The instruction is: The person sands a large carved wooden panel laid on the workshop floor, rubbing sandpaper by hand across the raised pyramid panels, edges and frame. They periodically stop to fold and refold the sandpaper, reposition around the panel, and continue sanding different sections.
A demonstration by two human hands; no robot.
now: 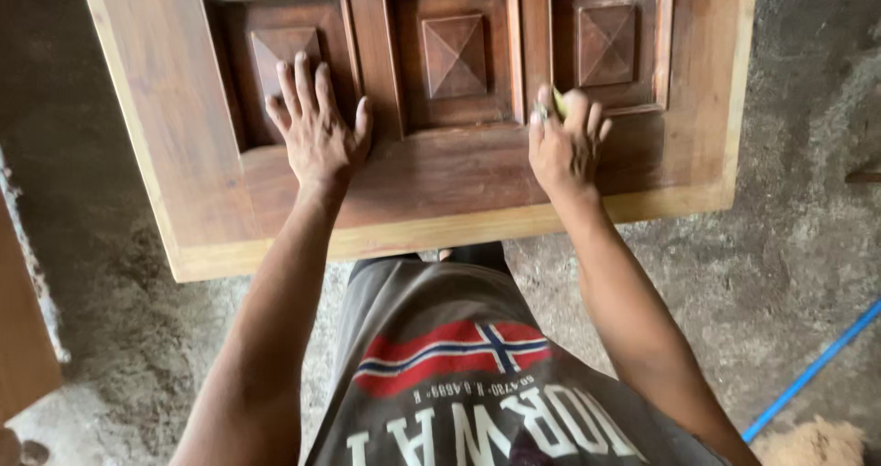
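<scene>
A carved brown wooden door panel (440,177) lies flat in front of me, with three recessed squares that have raised pyramid centres. My left hand (315,127) rests flat on it, fingers spread, over the edge of the left recess. My right hand (564,145) presses down on the panel's lower rail below the right recess, fingers curled on a small yellowish pad (559,101), probably sandpaper, mostly hidden under the hand. A ring shows on one finger.
Rough grey concrete floor (789,246) surrounds the panel. A blue pipe or hose (817,365) runs diagonally at the lower right, beside a small pile of sawdust (812,443). A wooden board (23,338) stands at the left edge.
</scene>
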